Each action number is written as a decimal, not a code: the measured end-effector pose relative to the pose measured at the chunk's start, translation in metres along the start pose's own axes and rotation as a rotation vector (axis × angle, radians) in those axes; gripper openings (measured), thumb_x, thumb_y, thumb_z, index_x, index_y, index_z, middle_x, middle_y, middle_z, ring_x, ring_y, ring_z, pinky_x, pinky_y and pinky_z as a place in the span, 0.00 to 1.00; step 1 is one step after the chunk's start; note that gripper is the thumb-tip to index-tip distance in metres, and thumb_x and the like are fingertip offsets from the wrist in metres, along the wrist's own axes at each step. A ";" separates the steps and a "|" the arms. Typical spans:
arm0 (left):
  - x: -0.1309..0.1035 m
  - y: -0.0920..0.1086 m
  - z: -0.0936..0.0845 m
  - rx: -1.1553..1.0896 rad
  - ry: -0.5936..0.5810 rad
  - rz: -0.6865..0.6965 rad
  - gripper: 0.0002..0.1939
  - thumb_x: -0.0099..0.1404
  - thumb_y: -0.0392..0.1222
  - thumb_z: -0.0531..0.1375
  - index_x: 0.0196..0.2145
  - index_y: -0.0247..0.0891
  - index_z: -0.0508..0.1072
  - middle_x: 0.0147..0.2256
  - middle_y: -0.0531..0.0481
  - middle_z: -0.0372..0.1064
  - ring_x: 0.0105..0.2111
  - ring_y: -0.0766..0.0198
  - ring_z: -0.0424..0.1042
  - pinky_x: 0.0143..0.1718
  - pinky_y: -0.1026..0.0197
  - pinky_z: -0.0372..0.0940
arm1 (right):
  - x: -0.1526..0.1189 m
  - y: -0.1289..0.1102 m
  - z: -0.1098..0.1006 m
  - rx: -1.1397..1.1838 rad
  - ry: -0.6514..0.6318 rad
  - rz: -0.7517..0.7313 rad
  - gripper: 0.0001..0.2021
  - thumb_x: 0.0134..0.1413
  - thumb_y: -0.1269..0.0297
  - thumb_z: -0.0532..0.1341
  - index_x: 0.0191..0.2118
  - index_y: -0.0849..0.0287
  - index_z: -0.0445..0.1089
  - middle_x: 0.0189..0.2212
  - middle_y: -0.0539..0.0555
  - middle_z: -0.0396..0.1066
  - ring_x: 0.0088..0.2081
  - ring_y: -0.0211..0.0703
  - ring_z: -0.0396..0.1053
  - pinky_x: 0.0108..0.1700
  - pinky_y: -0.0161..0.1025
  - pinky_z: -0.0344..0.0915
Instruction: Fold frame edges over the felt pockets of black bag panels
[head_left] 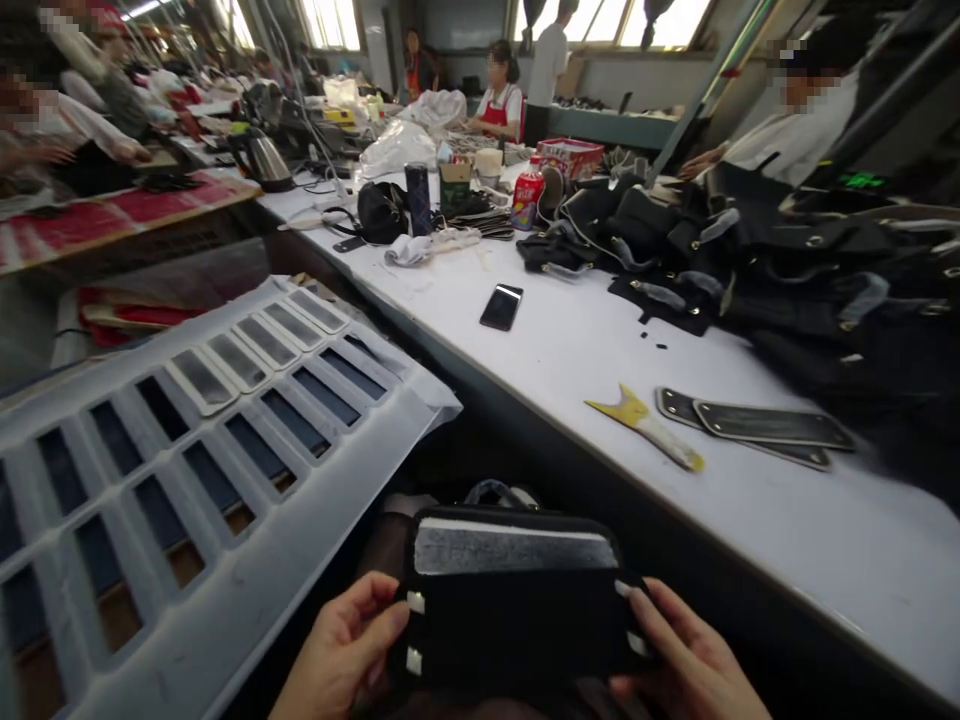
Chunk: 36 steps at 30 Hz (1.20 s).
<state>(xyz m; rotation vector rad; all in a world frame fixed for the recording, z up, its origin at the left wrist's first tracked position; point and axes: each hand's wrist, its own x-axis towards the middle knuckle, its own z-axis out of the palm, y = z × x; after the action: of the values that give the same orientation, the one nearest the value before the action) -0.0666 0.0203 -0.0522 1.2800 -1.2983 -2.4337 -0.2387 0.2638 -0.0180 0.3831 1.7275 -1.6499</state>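
My left hand (349,640) pinches the left edge of a black panel (517,625), which looks like a bag part. At its right edge my right hand (686,645) grips the same panel, thumb near the corner. Small pale tabs, perhaps metal clips, show along both side edges of the panel. Just behind its upper edge lies a grey, whitish-coated strip (514,550) with a dark rounded border. Whether strip and panel are joined, I cannot tell. Both hands are low in front of my lap, below the edge of the white table (555,370).
A whitish sheet with rectangular slots (292,530) stands to the left, pale-framed strips on its far part. On the table are a phone (502,306), yellow-handled snips (649,430), two dark strips (772,425) and piled black bag pieces (675,225). Several people are farther back.
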 end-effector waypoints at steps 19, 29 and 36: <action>0.055 0.022 0.006 0.325 0.102 0.018 0.23 0.50 0.59 0.68 0.25 0.34 0.71 0.23 0.52 0.69 0.26 0.68 0.64 0.28 0.67 0.59 | 0.053 -0.002 -0.009 -0.285 0.186 -0.194 0.26 0.43 0.40 0.68 0.24 0.61 0.65 0.20 0.46 0.55 0.23 0.31 0.47 0.21 0.31 0.45; 0.052 0.028 0.016 0.245 0.155 -0.006 0.22 0.49 0.56 0.70 0.22 0.34 0.70 0.20 0.54 0.66 0.22 0.71 0.61 0.24 0.68 0.55 | 0.059 -0.001 -0.010 -0.164 0.204 -0.060 0.29 0.35 0.37 0.70 0.23 0.61 0.63 0.18 0.44 0.54 0.20 0.30 0.47 0.19 0.31 0.45; 0.059 0.021 0.011 0.218 0.152 -0.025 0.22 0.48 0.55 0.70 0.23 0.34 0.67 0.19 0.55 0.63 0.19 0.74 0.56 0.20 0.69 0.47 | 0.067 0.011 -0.023 -0.161 0.158 -0.047 0.26 0.40 0.41 0.71 0.25 0.61 0.64 0.20 0.44 0.55 0.21 0.30 0.49 0.19 0.30 0.50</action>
<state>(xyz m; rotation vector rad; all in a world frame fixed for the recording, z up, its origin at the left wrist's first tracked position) -0.1179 -0.0117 -0.0712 1.5070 -1.5463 -2.2081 -0.2856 0.2699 -0.0717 0.4079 1.9856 -1.5347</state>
